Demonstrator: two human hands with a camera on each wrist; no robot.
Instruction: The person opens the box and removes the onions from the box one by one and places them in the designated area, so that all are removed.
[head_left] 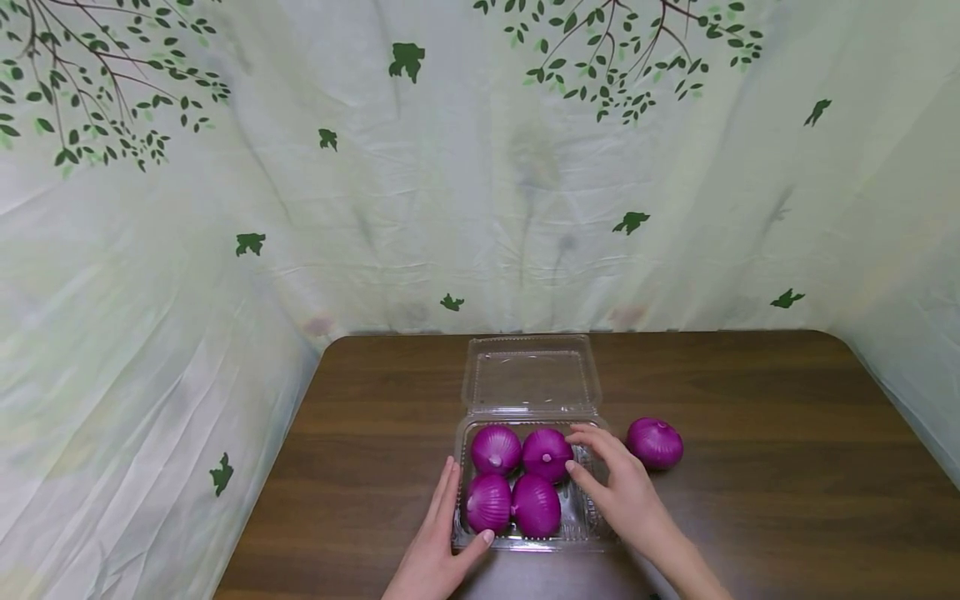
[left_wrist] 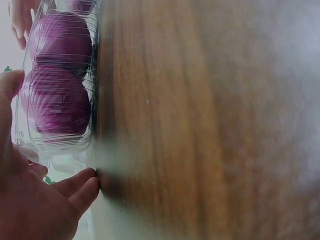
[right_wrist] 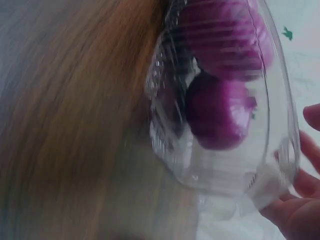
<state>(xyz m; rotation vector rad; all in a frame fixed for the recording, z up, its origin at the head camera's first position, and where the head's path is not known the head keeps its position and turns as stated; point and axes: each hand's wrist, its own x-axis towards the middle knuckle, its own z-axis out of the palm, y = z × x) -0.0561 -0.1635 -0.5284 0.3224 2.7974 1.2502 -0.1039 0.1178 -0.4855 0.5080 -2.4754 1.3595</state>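
Observation:
A clear plastic clamshell box (head_left: 582, 537) lies with its lid (head_left: 531, 383) folded back, away from me. Inside its tray sit several purple onions, among them a far-left onion (head_left: 496, 450), a far-right onion (head_left: 547, 455), a near-left onion (head_left: 488, 503) and a near-right onion (head_left: 537, 506). My left hand (head_left: 438, 533) rests at the tray's left side, fingers straight along it and thumb over the near corner. Above the tray's right side, my right hand (head_left: 624, 487) has thumb and fingers spread beside the far-right onion; contact is unclear.
One more purple onion (head_left: 655, 443) lies on the brown wooden table (head_left: 757, 467), right of the box. A pale curtain (head_left: 525, 250) printed with leaves hangs behind the table and along its sides.

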